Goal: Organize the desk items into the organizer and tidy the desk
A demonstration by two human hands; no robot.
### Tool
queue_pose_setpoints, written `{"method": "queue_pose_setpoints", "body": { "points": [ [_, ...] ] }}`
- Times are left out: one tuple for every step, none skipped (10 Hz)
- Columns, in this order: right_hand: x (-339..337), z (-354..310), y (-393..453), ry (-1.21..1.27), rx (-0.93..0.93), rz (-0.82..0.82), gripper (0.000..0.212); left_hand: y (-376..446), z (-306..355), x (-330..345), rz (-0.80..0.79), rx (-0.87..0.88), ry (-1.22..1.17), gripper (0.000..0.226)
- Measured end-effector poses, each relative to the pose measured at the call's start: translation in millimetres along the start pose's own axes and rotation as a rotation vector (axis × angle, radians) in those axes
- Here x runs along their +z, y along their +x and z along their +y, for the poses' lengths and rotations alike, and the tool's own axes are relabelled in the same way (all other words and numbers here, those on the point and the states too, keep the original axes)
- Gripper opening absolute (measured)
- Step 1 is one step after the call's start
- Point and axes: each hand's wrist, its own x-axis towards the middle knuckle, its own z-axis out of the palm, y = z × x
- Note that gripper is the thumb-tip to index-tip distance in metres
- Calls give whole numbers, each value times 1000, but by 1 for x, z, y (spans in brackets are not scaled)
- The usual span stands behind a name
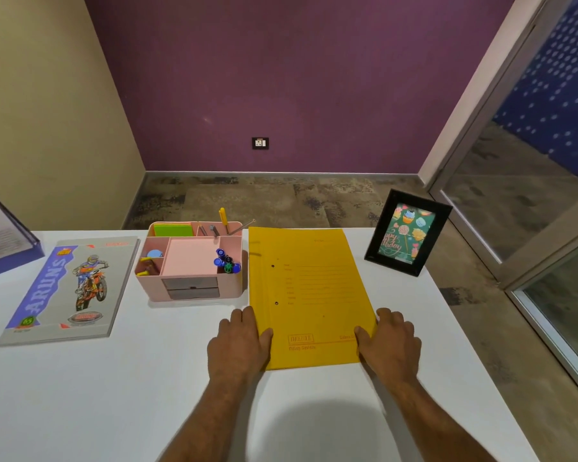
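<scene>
Left hand (pixel 239 341) and right hand (pixel 389 345) each grip a near corner of one yellow file folder (pixel 309 295), thumbs on top, flat on the white desk (pixel 114 395). One pink organizer (pixel 191 261) touches it at 9 o'clock; one notebook (pixel 69 288) farther at 9, one photo frame (pixel 407 233) at 1.

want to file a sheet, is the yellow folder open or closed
Closed. The yellow folder lies flat on the desk with its printed front cover up, no inside pages showing.

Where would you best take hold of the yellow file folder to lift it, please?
Likely by its two long side edges near the front corners, coming from the near side: the yellow file folder lies flat and wide, and the left hand and right hand already hold it there.
</scene>
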Motion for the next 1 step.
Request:
{"method": "queue_pose_setpoints", "body": {
  "points": [
    [6,-5,-26,128,-85,62,50,-22,-5,-2,72,170,51,52]
  ]
}}
